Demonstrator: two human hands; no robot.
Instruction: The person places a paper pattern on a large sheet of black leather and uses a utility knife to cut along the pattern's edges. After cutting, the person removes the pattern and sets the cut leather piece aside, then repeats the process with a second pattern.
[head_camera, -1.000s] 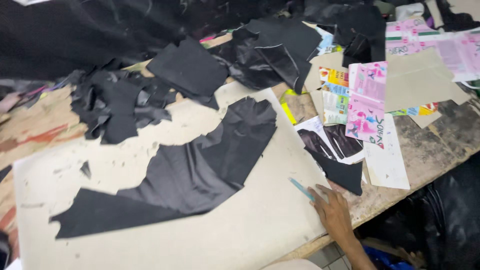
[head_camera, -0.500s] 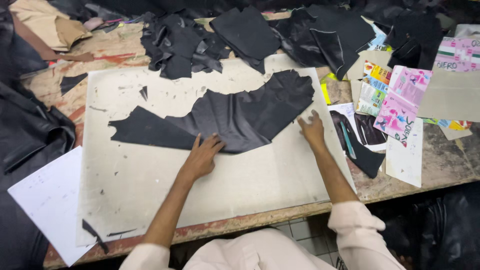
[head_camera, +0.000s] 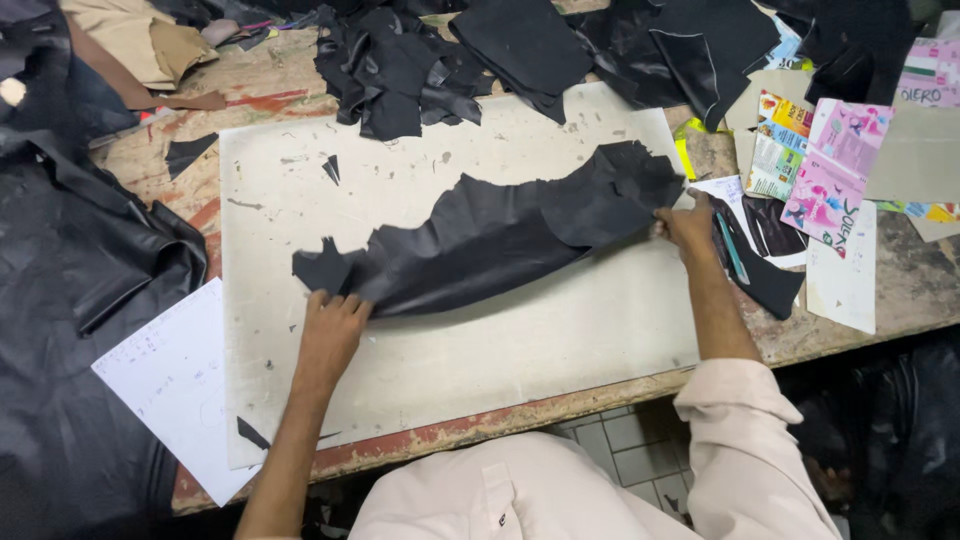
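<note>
At far left, a large black hide (head_camera: 70, 300) hangs over the counter (head_camera: 900, 290) edge, folded and creased. Just right of it lies a white sheet (head_camera: 170, 385) with faint writing, its corner tucked under a pale cutting board (head_camera: 500, 350) that covers most of the counter's middle. One small black offcut (head_camera: 251, 433) rests on the board's lower left corner.

Left hand (head_camera: 330, 335) lies on the board at the lower left edge of a long black leather piece (head_camera: 480, 245); its fingers (head_camera: 342, 303) are curled together onto that edge, and whether they pinch it or only press it cannot be told. The leather piece stretches across the board's middle, rising from lower left to upper right, its near edge lifted and curved slightly off the board.

Above the board, a heap of black scraps (head_camera: 400, 70) sits against its top edge, with larger black panels (head_camera: 660, 50) further right.

Right hand (head_camera: 688, 222) is at the board's right edge, fingers (head_camera: 668, 222) closed together, pinching the right end of the leather piece. Just right of this hand, a teal pen (head_camera: 732, 250) lies on a dark cutout (head_camera: 770, 280) and white paper. Beyond it, coloured printed cards (head_camera: 835, 175) and tan card (head_camera: 915, 150) are spread over the counter's right end.
</note>
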